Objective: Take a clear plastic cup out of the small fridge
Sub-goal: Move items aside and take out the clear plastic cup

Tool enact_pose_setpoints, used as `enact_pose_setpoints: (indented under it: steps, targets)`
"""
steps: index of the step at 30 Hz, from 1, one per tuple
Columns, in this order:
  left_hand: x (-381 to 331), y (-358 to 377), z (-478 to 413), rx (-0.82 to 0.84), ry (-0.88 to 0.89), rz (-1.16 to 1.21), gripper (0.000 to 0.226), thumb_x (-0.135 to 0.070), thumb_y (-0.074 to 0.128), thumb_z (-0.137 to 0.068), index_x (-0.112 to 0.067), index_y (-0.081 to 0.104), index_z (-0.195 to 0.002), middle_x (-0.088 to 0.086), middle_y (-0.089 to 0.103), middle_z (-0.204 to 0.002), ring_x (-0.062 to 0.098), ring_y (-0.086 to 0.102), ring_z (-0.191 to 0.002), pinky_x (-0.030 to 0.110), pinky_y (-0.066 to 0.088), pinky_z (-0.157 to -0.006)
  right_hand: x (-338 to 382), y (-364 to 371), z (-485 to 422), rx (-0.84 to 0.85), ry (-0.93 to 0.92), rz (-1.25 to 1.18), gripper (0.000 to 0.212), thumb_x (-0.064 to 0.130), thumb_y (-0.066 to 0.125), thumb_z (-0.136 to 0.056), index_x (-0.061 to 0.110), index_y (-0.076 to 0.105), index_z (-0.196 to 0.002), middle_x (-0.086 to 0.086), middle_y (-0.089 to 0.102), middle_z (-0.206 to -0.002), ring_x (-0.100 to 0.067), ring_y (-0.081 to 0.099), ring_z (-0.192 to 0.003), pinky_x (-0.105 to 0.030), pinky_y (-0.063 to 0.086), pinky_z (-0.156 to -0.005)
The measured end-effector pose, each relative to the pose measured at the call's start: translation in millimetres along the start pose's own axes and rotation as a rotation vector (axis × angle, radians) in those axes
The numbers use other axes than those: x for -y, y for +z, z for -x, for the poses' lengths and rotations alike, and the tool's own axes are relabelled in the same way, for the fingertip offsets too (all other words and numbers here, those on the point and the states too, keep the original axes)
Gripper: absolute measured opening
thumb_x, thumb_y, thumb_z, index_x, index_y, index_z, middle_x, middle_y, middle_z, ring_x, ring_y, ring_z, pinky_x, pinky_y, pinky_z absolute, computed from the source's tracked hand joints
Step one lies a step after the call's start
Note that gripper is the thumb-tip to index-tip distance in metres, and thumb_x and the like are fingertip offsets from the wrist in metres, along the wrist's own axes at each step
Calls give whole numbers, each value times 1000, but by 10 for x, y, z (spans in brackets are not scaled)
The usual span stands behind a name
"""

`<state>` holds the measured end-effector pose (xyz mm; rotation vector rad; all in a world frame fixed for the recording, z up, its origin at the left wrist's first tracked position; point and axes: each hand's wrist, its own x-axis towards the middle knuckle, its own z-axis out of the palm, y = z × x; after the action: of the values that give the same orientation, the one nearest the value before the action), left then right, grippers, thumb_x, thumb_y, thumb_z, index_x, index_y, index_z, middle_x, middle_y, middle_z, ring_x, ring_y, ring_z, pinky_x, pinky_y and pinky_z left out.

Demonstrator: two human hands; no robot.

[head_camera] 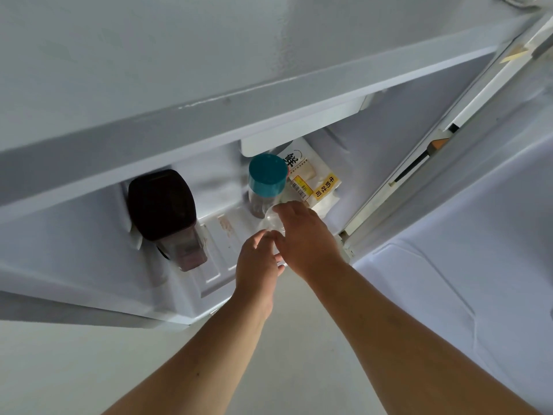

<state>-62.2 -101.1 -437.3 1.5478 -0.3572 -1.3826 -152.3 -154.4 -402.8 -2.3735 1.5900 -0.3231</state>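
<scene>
**Cup at fridge threshold: crush and knock-over hazards**

Pale floor lies below the small fridge (pixel 179 259), whose door (pixel 449 265) hangs open to your right. Both your hands are on the clear plastic cup (pixel 270 223) at the front of the fridge floor. Your right hand (pixel 305 238) is curled over its upper side; your left hand (pixel 258 265) cups it from below. Most of the cup is hidden by them, so I cannot tell how firm the hold is.

Hazards, as judged:
- The wall looks thin. Squeeze hard and it may buckle or spring out of your fingers.
- A teal-lidded jar (pixel 266 181) stands just behind the cup, with a printed packet (pixel 311 181) beside it. A sideways or upward pull could tip the jar.
- A dark-lidded container (pixel 164 211) sits well to the left, an unlikely obstacle.
- Whether the cup holds anything cannot be seen; keep it level.
</scene>
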Motion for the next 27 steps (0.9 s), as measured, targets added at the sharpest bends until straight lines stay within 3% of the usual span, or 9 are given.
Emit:
enact_pose_setpoints:
  steps: [2, 5, 7, 9, 12, 15, 20, 24, 27]
  targets:
    - [-32, -7, -3, 5, -25, 6, 27, -36, 48, -105, -31, 62, -128, -11, 73, -119, 13, 76, -95, 31, 61, -82, -10, 15, -1, -5, 17, -1, 46, 27, 71, -98, 20, 54, -140, -7, 56, -149, -32, 58, -132, -47, 52, -105]
    - [-89, -36, 81, -30, 2, -3, 20, -36, 49, -106, -33, 60, -121, -11, 71, -115, 7, 76, -84, 27, 59, -73, 18, -21, 54, -36, 12, 76, 49, 31, 71, -96, 20, 52, -141, -9, 53, -149, -33, 62, -125, -47, 58, -93]
    - [-133, -86, 183, -137, 73, -43, 20, -37, 49, -105, -30, 60, -119, -9, 71, -114, 0, 73, -77, 28, 57, -72, 104, -99, 75, -131, -22, 72, 45, 28, 72, -94, 14, 55, -134, -13, 59, -137, -34, 64, -117, -45, 61, -85]
    - [-212, -173, 303, -253, 150, -48, 19, -38, 49, -103, -28, 62, -114, -7, 73, -108, 4, 74, -72, 34, 57, -77, 288, -207, 35, -229, -52, -31, 30, 23, 71, -93, 13, 62, -120, -10, 67, -118, -29, 67, -103, -38, 59, -78]
    - [-372, -315, 453, -362, 191, 68, 28, -45, 49, -103, -22, 65, -107, -1, 74, -97, 19, 74, -74, 39, 57, -77, 676, -337, -156, -93, 3, -315, 9, 28, 64, -98, 21, 66, -103, 4, 73, -96, -13, 68, -82, -27, 56, -73]
    - [-523, -426, 581, -423, 205, 174, 45, -58, 45, -99, -21, 70, -98, 4, 76, -91, 23, 68, -73, 35, 52, -67, 1012, -382, -347, 90, 39, -517, 21, 43, 62, -99, 23, 67, -95, 13, 69, -91, -5, 63, -80, -16, 45, -67]
    - [-681, -542, 698, -417, 161, 222, 57, -70, 38, -93, -30, 77, -81, -3, 78, -80, 10, 61, -54, 32, 48, -62, 1239, -363, -455, 232, 109, -589, 30, 55, 68, -93, 28, 60, -83, 9, 70, -85, -9, 68, -73, -27, 44, -59]
    - [-714, -446, 690, -381, 135, 183, 46, -53, 43, -100, -24, 76, -87, -3, 78, -83, 17, 66, -69, 32, 49, -66, 1102, -404, -491, 252, 161, -602, 27, 49, 67, -96, 26, 58, -84, 4, 67, -85, -21, 69, -83, -34, 49, -71]
    - [-736, -378, 729, -375, 215, 140, 41, -42, 44, -103, -21, 75, -87, -4, 77, -80, 13, 67, -71, 27, 49, -62, 1066, -479, -433, 219, 160, -652, 28, 43, 65, -98, 18, 58, -88, -2, 65, -74, -27, 71, -72, -41, 56, -68]
